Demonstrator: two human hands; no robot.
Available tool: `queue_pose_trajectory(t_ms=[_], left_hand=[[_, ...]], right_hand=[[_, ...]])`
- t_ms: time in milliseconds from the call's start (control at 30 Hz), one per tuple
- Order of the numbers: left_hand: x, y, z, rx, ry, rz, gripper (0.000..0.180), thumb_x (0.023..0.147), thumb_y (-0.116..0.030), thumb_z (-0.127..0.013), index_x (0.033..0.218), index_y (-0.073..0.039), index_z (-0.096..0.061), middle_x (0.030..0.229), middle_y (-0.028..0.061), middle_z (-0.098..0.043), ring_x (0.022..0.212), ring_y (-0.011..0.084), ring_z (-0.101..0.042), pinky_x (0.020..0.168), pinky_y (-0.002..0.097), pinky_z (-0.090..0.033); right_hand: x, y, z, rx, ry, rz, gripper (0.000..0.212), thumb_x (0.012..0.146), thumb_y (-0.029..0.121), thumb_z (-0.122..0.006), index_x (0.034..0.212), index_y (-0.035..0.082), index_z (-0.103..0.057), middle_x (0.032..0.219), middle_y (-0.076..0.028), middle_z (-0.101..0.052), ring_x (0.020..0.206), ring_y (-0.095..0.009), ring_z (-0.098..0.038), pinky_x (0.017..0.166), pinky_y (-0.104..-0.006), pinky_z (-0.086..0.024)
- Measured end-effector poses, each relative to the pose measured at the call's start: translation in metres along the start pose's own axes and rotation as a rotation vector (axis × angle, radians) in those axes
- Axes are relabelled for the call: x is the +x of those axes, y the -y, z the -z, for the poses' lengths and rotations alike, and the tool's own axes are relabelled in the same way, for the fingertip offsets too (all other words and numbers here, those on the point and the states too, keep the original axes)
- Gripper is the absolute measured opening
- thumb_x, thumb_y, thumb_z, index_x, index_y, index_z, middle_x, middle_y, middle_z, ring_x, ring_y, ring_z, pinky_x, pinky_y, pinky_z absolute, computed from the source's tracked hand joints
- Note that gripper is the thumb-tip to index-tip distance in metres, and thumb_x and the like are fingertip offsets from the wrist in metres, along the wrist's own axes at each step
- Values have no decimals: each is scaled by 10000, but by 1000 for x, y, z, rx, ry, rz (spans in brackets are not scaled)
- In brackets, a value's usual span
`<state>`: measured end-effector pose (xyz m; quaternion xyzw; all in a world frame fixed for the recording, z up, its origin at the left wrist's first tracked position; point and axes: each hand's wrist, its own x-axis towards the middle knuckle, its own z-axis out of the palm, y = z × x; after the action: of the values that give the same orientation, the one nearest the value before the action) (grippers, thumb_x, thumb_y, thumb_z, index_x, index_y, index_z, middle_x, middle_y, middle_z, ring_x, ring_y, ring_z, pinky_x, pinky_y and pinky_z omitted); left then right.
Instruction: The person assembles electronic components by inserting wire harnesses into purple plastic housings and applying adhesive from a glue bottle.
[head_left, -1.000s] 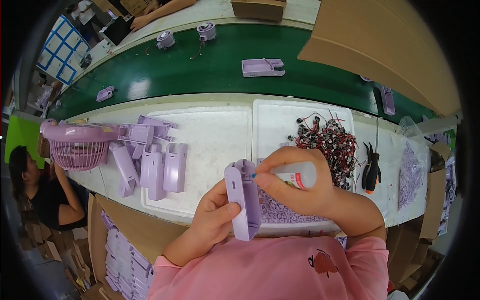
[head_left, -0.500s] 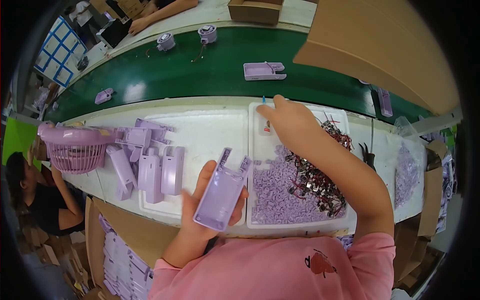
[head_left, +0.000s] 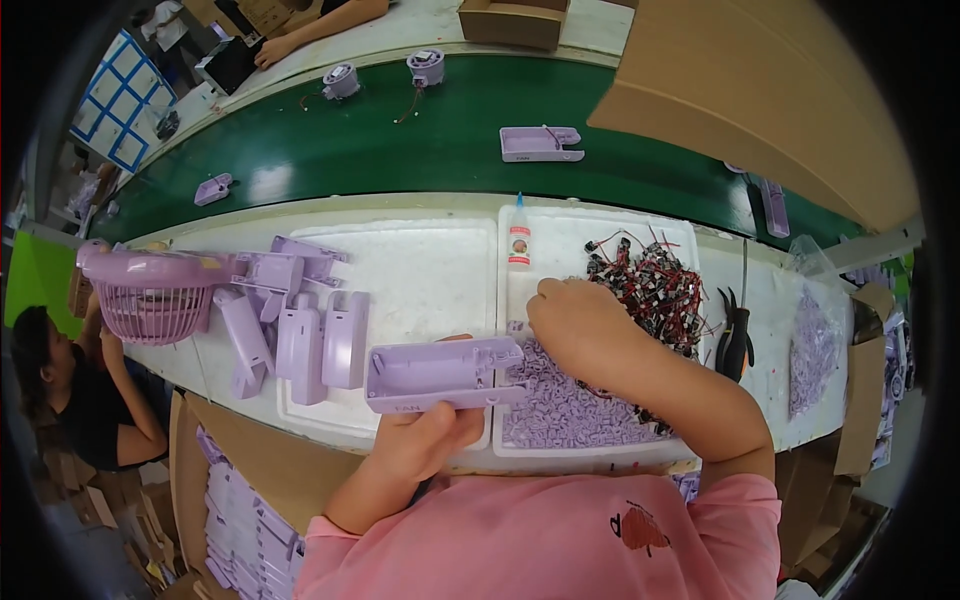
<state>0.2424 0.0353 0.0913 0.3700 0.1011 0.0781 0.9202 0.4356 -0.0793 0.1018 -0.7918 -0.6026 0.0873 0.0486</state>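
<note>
Near the table's front edge, the left hand grips a lilac housing, held flat with its open side up. The right hand rests curled, knuckles up, on the small lilac parts in the white tray, beside the wired switches; what its fingers pinch, I cannot tell. This looks like the picking step; seating a part would next call for bringing it into the housing's right end.

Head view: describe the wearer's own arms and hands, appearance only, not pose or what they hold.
Both hands, the left hand and the right hand, are bare: no gloves, rings or watch show. The forearms are uncovered up to short pink sleeves. The pink shirt carries a small dark red motif on the chest.
</note>
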Motion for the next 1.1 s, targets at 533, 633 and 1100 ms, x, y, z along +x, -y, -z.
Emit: queue_pose_trajectory(t_ms=[533, 633, 1100], left_hand=[[3, -3, -7, 437, 37, -201, 571, 747, -134, -707, 1229, 28, -446, 1150, 109, -496, 1040, 179, -501, 858, 323, -425], [5, -2, -7, 547, 5, -250, 585, 736, -183, -728, 1215, 21, -462, 1127, 117, -501, 1016, 178, -497, 840, 324, -428], [4, -3, -3, 242, -269, -105, 555, 841, -113, -583, 1312, 40, -331, 1062, 118, -552, 851, 147, -564, 591, 259, -468]], right_hand=[[-13, 14, 36, 449, -528, 515, 196, 653, 88, -734, 801, 73, -607, 762, -62, -558, 614, -234, -553, 506, -314, -429], [-11, 17, 34, 589, -454, 410, 202, 656, 72, -731, 791, 67, -581, 741, -66, -537, 608, -232, -547, 501, -310, -425], [6, 8, 27, 588, -195, 19, 77, 803, 76, -576, 861, 27, -586, 769, -94, -602, 607, -242, -578, 540, -316, -451]])
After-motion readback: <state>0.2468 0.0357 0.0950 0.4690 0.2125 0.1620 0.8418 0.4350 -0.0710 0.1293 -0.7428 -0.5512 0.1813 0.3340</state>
